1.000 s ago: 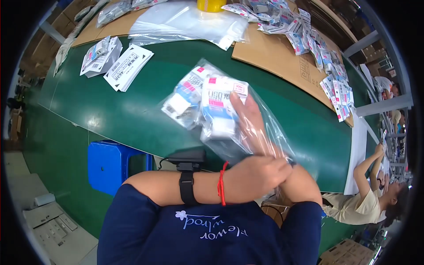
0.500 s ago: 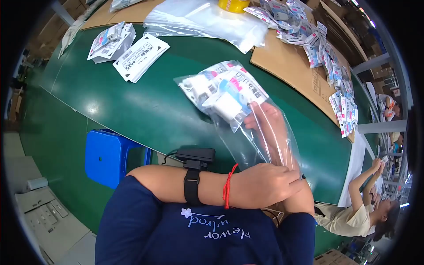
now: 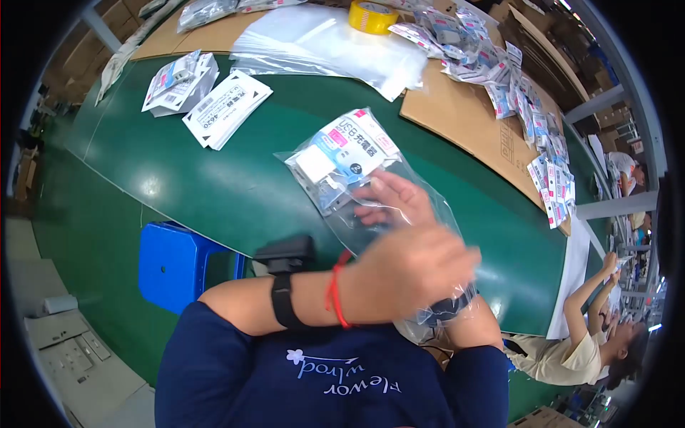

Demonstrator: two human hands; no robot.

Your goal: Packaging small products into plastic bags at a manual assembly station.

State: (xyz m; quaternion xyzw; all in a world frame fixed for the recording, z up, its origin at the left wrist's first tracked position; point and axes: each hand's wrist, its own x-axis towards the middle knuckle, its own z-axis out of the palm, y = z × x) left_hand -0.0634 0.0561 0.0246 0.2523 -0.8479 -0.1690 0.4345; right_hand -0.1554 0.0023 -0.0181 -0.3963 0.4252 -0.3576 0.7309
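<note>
The clear plastic bag (image 3: 341,227) is in front of the person, over the green counter (image 3: 178,178); whether it rests on the surface cannot be told. Its film is transparent, glossy and creased, with bright reflections. Inside, the uppermost packet (image 3: 357,146) sits at a slant, printed face toward the viewer: a white and blue card with pink patches, dark lettering and one round black mark. A white block (image 3: 315,164) with a smooth face shows at the packet's left part. Further packaging edges show at the lower left, too unclear to count.

The right hand (image 3: 399,203) is inside the bag, its fingers spread apart beside the packet's lower edge; contact pressure cannot be judged. The left hand (image 3: 421,265) crosses above the right forearm, near a dark wristband (image 3: 446,308); it is blurred, and the state of its fingers cannot be told.
</note>
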